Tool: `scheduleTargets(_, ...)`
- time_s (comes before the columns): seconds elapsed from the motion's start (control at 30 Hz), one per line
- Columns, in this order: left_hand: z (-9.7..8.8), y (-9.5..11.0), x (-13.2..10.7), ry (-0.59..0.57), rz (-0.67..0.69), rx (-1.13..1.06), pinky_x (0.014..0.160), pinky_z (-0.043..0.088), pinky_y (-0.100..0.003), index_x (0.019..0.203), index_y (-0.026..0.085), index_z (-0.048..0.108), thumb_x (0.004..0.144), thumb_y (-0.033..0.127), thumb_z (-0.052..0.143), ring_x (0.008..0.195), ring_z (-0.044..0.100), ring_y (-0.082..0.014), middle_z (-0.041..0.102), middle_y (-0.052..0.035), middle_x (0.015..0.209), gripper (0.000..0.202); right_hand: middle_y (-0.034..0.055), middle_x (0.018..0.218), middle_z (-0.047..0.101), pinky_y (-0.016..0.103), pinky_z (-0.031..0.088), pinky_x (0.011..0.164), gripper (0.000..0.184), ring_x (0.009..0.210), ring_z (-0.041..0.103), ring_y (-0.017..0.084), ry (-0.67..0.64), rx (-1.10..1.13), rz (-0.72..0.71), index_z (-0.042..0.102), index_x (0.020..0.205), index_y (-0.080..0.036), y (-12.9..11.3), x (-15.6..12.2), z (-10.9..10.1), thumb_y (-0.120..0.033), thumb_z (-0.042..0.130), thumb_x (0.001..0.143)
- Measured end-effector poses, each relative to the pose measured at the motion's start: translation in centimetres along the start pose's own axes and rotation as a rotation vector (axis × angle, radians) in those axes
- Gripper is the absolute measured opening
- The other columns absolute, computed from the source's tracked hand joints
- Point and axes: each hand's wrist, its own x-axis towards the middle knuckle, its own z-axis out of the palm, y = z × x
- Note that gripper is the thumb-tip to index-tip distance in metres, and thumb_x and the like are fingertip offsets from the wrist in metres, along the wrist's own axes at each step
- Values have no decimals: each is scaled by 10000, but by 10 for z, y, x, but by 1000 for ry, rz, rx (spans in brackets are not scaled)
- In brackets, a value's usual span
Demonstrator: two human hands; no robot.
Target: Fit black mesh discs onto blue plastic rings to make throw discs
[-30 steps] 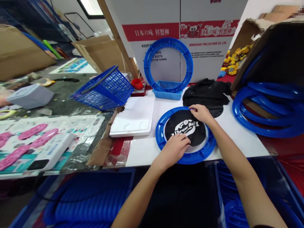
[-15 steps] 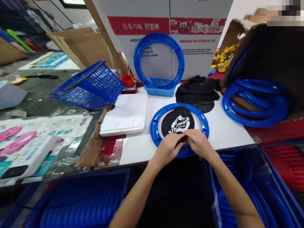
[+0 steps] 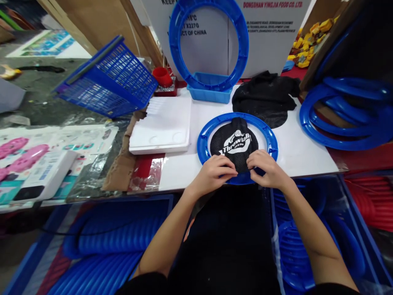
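L hand (image 3: 211, 174) pinched on near edge of black mesh disc (image 3: 235, 143), R hand (image 3: 267, 170) half-curled opp. — can't tell its grip; disc just beyond both, over blue ring (image 3: 203, 144) — prob. flanked to keep floppy cloth spread.

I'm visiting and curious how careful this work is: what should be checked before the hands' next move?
1. Black disc over the blue ring's opening: ok.
2. White logo facing up: ok.
3. Disc smooth: not ok, creased toward its far edge.
4. Left hand and right hand at the disc's near part: ok.
5. Hold firm: cannot tell.
6. Ring's near side fully on the white board: cannot tell.
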Motion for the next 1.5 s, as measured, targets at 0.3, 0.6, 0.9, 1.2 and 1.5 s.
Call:
scheduleTargets(0.3, 3, -6, -8, -17, 11, 45, 916, 503, -391, 1033, 272, 820, 1074, 243, 654, 1018, 722, -194, 814, -53, 1061, 174, 71, 1009, 710, 490, 513, 899, 409, 979, 624, 263, -125, -201, -165, 734, 1320, -292, 2, -9, 5, -126, 614, 966)
scheduleTargets(0.6, -2, -1, -6, -16, -3, 0, 988, 550, -431, 1020, 265, 821, 1038, 227, 701, 1097, 710, -220, 790, -64, 1097, 127, 70, 1007, 702, 481, 537, 904, 400, 972, 611, 253, -136, -297, -210, 746, 1313, -338, 2, -15, 4, -143, 623, 986)
scheduleTargets(0.9, -1, 0, -7, -57, -12, 52, 1027, 563, -486, 1012, 266, 820, 1013, 202, 693, 1176, 693, -257, 795, -70, 1160, 142, 66, 1062, 699, 513, 542, 960, 517, 1027, 615, 255, -185, -282, -174, 707, 1369, -388, 3, -21, 7, -71, 565, 987)
scheduleTargets(1.2, -11, 13, 19, 79, -309, 374, 1127, 486, -545, 1050, 195, 755, 1063, 333, 639, 1234, 644, -312, 738, -123, 1238, 181, 94, 971, 709, 491, 546, 930, 330, 948, 629, 264, -288, -500, -257, 738, 1264, -255, -40, -7, 5, -95, 592, 1015)
scheduleTargets(1.5, -30, -47, 53, -287, -184, 318, 1220, 464, -534, 1134, 186, 725, 987, 347, 754, 1446, 490, -336, 560, -165, 1486, 220, 58, 1057, 776, 352, 586, 831, 288, 938, 713, 203, -339, 32, -29, 736, 1305, -277, -45, 48, -40, -252, 523, 1113)
